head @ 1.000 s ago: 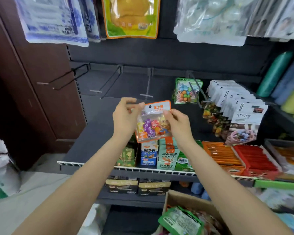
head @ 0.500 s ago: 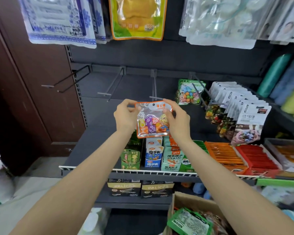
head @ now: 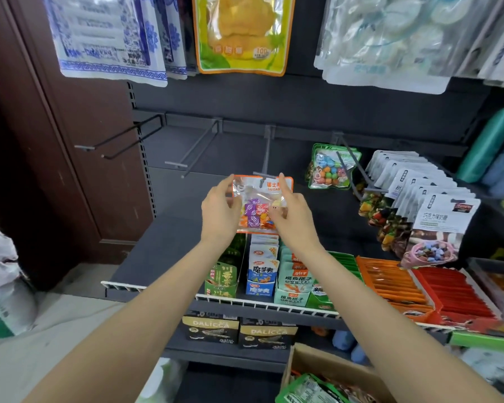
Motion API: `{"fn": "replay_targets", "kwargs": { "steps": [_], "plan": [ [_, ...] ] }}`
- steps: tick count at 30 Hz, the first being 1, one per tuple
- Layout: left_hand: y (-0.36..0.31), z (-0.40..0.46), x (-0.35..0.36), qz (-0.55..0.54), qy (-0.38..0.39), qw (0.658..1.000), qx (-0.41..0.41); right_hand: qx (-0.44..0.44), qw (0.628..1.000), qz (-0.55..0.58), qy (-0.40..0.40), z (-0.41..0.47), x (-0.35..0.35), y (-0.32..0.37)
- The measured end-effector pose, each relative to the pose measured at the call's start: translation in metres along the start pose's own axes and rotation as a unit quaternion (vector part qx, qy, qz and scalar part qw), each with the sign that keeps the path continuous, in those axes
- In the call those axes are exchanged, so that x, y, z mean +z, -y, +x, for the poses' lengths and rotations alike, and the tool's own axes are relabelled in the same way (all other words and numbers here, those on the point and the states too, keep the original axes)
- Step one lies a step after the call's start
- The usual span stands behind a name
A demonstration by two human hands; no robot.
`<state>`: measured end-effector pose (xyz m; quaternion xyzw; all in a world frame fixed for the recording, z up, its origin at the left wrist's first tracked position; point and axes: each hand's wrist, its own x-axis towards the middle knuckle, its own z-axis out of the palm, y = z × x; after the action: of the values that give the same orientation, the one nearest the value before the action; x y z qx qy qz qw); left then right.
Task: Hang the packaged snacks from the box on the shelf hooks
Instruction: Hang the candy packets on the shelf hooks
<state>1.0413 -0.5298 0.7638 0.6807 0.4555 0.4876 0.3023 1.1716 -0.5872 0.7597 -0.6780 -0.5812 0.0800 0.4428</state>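
Grip: your left hand (head: 220,212) pinches the left edge of the candy packet (head: 261,205), thumb and fingers curled on it; your right hand (head: 293,215) holds the right edge, index finger raised along the top corner.

Item, far left: two dark wire hooks (head: 120,138), bare, jutting out beside the brown panel (head: 70,141); open air around their tips.

Item, left of centre: grey peg hook (head: 197,145), bare, well apart from the packet.

Item, centre: grey peg hook (head: 266,154), its front tip touching or just behind the packet's orange header; you cannot tell whether the hole is threaded on. Packet hangs upright between your hands, above the boxed snacks (head: 264,270) on the wire-edged shelf (head: 146,286).

Item, right of centre: green-framed candy pack (head: 330,167) on its own hook, near your right hand yet not touching.

Item, right: row of white pouches (head: 419,199), closely stacked.

Item, lower right: cardboard box (head: 332,370), open, packets inside.
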Motion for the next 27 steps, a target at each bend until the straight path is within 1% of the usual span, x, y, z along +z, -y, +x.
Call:
{"fn": "replay_targets", "kwargs": {
  "steps": [2,6,10,12,15,18,19,24,25,27],
  "plan": [
    [0.004,0.008,0.007,0.018,0.036,0.999,0.004,0.003,1.000,-0.020,0.021,0.010,0.003,-0.005],
    [0.009,0.047,0.027,0.063,0.091,0.994,0.005,0.038,0.997,-0.059,0.034,0.045,0.007,-0.012],
    [0.019,0.104,0.055,0.104,0.124,0.987,0.006,0.076,0.992,-0.095,0.033,0.096,0.013,-0.022],
    [0.023,0.129,0.070,0.096,0.136,0.986,-0.007,0.089,0.989,-0.116,0.034,0.124,0.017,-0.030],
    [0.026,0.159,0.087,0.092,0.137,0.986,-0.009,0.112,0.986,-0.120,0.038,0.159,0.021,-0.038],
    [0.029,0.181,0.097,0.085,0.133,0.987,-0.016,0.125,0.991,-0.039,0.001,0.176,0.025,-0.039],
    [0.029,0.185,0.099,0.080,0.135,0.987,-0.021,0.123,0.992,-0.029,-0.011,0.181,0.026,-0.040],
    [0.032,0.187,0.097,0.065,0.136,0.988,-0.010,0.084,0.991,-0.100,-0.032,0.185,0.032,-0.041],
    [0.031,0.183,0.094,0.064,0.130,0.989,-0.002,0.098,0.991,-0.081,-0.049,0.183,0.031,-0.038],
    [0.030,0.169,0.086,0.063,0.103,0.993,0.017,0.147,0.986,0.000,-0.084,0.172,0.028,-0.036]
  ]
}}
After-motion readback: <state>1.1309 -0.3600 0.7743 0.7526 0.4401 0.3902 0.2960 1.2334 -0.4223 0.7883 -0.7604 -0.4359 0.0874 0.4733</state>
